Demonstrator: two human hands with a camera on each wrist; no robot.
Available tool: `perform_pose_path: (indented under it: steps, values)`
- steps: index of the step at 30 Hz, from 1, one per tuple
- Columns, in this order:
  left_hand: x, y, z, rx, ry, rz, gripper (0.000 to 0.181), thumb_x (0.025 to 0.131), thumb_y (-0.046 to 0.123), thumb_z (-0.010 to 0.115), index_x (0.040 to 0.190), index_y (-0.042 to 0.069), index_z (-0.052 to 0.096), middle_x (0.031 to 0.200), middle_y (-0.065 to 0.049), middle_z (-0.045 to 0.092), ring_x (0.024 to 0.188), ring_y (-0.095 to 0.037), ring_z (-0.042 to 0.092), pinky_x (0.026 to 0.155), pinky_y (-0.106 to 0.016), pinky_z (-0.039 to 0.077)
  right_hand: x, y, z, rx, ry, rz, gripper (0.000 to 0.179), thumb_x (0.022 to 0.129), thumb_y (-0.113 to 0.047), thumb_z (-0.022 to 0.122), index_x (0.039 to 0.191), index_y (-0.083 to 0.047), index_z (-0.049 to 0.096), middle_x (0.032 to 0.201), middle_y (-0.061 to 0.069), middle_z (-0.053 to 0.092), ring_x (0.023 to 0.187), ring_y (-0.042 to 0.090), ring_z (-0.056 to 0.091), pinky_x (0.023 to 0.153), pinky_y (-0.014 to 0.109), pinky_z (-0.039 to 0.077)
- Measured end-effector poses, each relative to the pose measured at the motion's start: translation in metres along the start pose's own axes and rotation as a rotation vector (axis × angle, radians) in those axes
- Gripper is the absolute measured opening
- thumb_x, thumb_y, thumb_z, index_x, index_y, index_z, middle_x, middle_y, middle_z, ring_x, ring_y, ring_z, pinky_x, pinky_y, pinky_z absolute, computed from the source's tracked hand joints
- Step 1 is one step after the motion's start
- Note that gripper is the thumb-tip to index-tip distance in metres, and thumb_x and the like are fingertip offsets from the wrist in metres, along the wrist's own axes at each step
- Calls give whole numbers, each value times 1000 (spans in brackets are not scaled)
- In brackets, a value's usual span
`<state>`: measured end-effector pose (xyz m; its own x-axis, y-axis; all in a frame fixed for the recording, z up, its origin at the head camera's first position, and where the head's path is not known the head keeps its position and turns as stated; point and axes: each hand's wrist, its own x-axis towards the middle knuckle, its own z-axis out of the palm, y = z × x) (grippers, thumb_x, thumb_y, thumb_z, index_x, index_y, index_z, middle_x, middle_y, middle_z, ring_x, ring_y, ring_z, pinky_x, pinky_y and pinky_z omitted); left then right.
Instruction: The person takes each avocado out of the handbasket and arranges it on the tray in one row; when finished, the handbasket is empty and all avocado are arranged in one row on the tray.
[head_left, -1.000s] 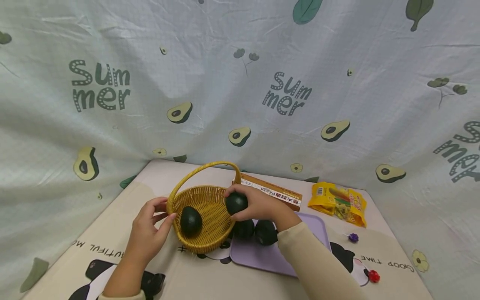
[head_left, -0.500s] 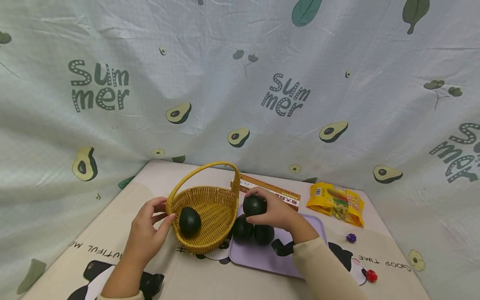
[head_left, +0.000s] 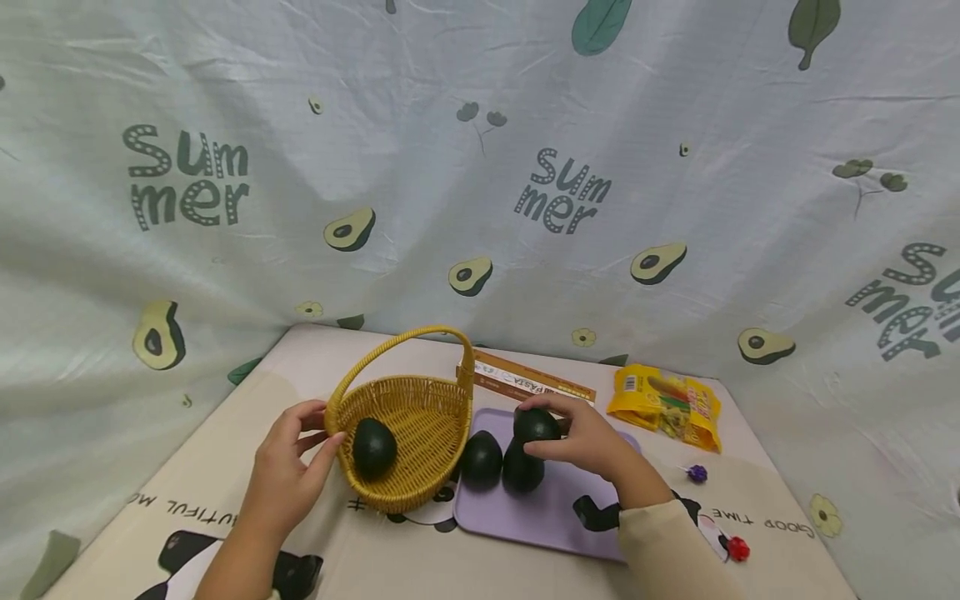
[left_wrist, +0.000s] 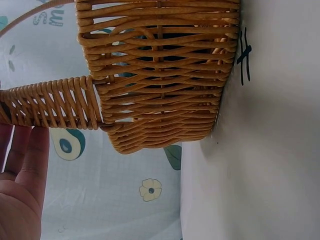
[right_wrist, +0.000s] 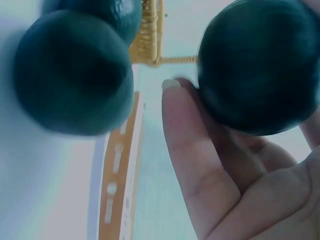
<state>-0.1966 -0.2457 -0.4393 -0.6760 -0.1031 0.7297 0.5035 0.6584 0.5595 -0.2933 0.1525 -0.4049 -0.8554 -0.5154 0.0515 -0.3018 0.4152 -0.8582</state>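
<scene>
My left hand [head_left: 288, 467] holds the yellow wicker basket [head_left: 420, 492] at its left side, thumb in front and fingers behind the foot of the handle. In the left wrist view, fingers [left_wrist: 35, 155] lie against the woven handle base [left_wrist: 55, 102]. One dark green avocado [head_left: 374, 449] lies inside the basket. My right hand [head_left: 581, 437] grips another avocado [head_left: 536, 424] between thumb and fingers, over the lilac tray [head_left: 525, 525]. Two more avocados, a left one [head_left: 481, 460] and a right one [head_left: 522, 469], sit at the tray's left end; the held one overlaps the right one.
Behind the tray lies an orange and white pasta box [head_left: 525, 377]. A yellow snack bag [head_left: 666, 407] is at the back right. A purple lollipop [head_left: 697, 473] and a red lollipop [head_left: 738, 548] lie right of the tray. A printed cloth [head_left: 420, 167] hangs behind the table.
My right hand has moved right with its avocado, from the basket's right rim to over the tray. The left hand keeps its place on the basket. The view has shifted slightly.
</scene>
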Motion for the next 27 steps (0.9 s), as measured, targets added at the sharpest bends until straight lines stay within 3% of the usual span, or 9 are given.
perform_pose_path:
  steps: [9,17,23,27]
  values:
    - [0,1,1,2,11,1,53,82,-11,78,130,-3,55,114,-11,62,106,11,53,90,-2,50,-19,24,-10,-19,83,56,48,88,-21,81,132,-26,64,145,10,54,109,34,62,86,40,60]
    - [-1,1,-1,4,13,12,54,83,-11,78,130,-3,55,114,-11,62,106,10,53,91,-2,49,-25,37,-6,-52,151,117,57,80,-16,87,129,-25,61,140,13,55,110,34,60,88,42,59]
    - [0,-1,-1,15,6,27,54,83,-11,78,131,-3,54,113,-11,62,106,8,54,91,-1,48,-28,44,-5,-60,170,113,59,78,-18,89,127,-24,57,137,12,59,115,34,61,90,45,59]
    - [0,-1,0,18,7,25,54,83,-11,78,131,-2,55,114,-11,62,106,8,54,91,0,48,-31,50,-3,-94,172,154,67,75,-20,90,131,-28,55,136,12,60,116,32,61,92,48,58]
